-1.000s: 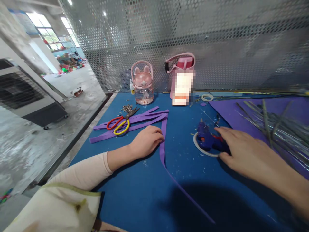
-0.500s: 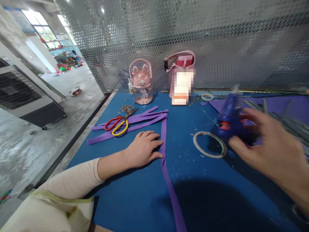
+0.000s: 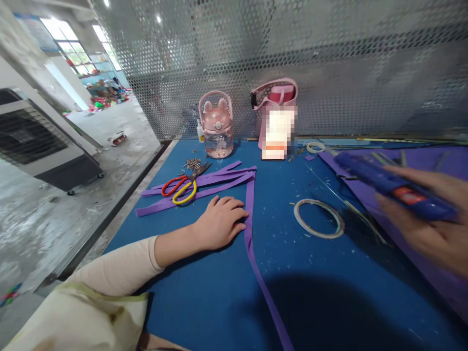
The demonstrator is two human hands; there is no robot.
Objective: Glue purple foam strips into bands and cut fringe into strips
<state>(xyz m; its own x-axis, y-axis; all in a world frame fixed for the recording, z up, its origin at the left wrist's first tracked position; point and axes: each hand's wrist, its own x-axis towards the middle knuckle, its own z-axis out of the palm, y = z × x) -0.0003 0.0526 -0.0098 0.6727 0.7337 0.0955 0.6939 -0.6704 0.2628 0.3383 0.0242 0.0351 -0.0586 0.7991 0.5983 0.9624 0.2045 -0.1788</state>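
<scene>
Step in hand, seemingly: readying blue glue gun point(image 3: 389, 184) while left hand point(image 3: 215, 224) steadies purple strip point(image 3: 252, 253); next move probably calls for firm grip, glue gun kept clear of left fingers. Right hand point(image 3: 437, 236) clamped around glue gun, blurred, over purple sheet point(image 3: 420, 158) toward table's point(image 3: 204, 292) right edge. Left fingers slightly apart, tips apparently touching strip's left side; strip runs from table's middle toward near edge
</scene>
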